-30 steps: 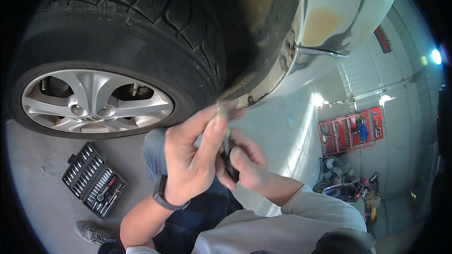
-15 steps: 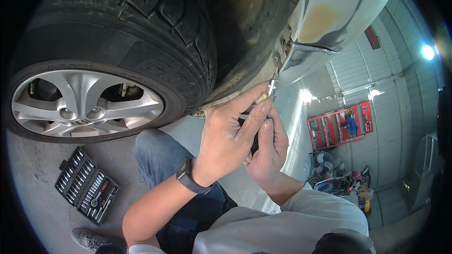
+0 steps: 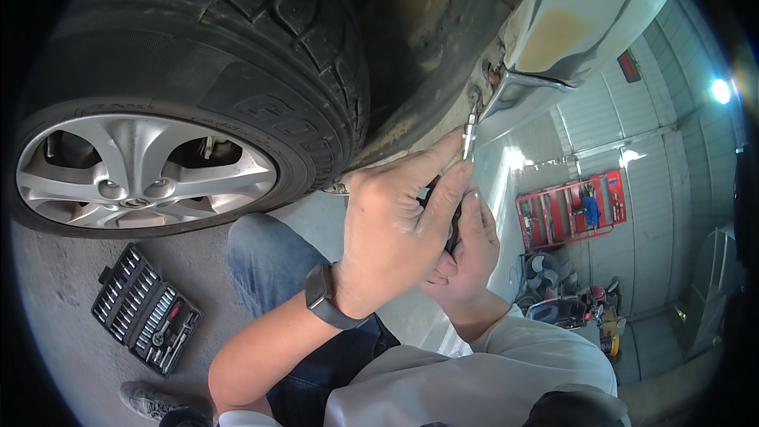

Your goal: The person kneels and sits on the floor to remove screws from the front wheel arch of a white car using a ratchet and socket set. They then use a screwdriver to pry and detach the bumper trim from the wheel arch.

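Observation:
A screwdriver [image 3: 470, 139] with a silver bit-holder shaft points up from my hands. Its tip is at a fastener [image 3: 475, 98] on the lower edge of the wheel arch; whether it is seated there cannot be made out. My left hand [image 3: 395, 209], with a dark watch on its wrist, is closed around the shaft, thumb and forefinger just below the bright metal. Below and to the right, my right hand [image 3: 468, 257] is closed on the dark handle, which my fingers mostly hide. Just beyond the tip is the car's white bumper [image 3: 589, 24], with a tan patch.
A large tyre [image 3: 285, 122] on a silver alloy wheel [image 3: 142, 178] fills the left. On the floor at lower left lies an open black socket set [image 3: 146, 308]. A red tool rack [image 3: 569, 209] stands by the wall at right, with a fan [image 3: 544, 270] and clutter below.
Both hands have moved slightly up and right with the screwdriver. Its tip, lower and apart from the fastener before, is now at it.

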`<state>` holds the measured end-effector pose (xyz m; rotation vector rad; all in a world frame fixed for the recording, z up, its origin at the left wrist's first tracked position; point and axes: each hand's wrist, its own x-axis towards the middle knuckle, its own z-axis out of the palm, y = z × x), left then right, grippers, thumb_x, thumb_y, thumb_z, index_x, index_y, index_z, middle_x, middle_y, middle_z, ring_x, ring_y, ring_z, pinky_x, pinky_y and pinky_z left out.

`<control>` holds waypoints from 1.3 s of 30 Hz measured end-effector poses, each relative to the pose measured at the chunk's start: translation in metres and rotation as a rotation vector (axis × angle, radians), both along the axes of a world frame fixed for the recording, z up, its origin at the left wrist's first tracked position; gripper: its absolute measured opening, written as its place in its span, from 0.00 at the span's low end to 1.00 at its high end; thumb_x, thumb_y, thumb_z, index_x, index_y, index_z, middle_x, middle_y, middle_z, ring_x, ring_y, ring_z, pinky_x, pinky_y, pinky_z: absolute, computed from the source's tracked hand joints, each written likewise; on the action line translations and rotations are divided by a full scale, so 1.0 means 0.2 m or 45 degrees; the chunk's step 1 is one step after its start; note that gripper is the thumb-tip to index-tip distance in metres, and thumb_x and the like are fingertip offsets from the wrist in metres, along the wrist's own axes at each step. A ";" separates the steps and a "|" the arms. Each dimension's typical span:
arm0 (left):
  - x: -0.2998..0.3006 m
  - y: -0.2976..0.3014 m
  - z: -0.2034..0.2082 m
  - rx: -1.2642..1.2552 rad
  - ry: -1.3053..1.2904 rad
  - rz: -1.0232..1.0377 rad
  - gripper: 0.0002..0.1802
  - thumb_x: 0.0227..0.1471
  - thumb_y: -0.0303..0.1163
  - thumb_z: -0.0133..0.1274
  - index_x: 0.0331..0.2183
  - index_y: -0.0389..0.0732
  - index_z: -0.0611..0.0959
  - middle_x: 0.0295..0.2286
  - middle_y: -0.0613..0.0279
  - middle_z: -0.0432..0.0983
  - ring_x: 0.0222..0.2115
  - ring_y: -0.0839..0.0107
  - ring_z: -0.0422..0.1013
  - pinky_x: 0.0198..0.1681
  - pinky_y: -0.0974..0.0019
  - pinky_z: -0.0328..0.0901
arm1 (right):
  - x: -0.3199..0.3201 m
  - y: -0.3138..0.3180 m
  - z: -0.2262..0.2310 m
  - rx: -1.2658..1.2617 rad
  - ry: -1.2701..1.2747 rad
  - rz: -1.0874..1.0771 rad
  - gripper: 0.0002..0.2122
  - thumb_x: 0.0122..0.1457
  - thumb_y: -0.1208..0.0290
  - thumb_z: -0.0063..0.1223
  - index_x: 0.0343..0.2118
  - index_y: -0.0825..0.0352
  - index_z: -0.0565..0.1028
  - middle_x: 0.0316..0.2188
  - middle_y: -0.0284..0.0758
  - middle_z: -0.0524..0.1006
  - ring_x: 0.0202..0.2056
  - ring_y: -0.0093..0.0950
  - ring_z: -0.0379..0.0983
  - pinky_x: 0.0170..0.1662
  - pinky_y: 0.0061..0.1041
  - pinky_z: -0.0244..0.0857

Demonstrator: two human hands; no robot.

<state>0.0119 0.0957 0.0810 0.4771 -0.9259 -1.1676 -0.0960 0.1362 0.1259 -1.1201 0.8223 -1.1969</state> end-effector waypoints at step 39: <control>-0.13 0.08 -0.04 0.155 0.558 -0.091 0.16 0.59 0.28 0.63 0.48 0.32 0.84 0.29 0.64 0.83 0.23 0.83 0.73 0.26 0.76 0.68 | -0.04 0.03 0.14 -0.590 1.216 -0.186 0.18 0.74 0.71 0.41 0.62 0.74 0.68 0.23 0.30 0.72 0.19 0.14 0.65 0.22 0.17 0.58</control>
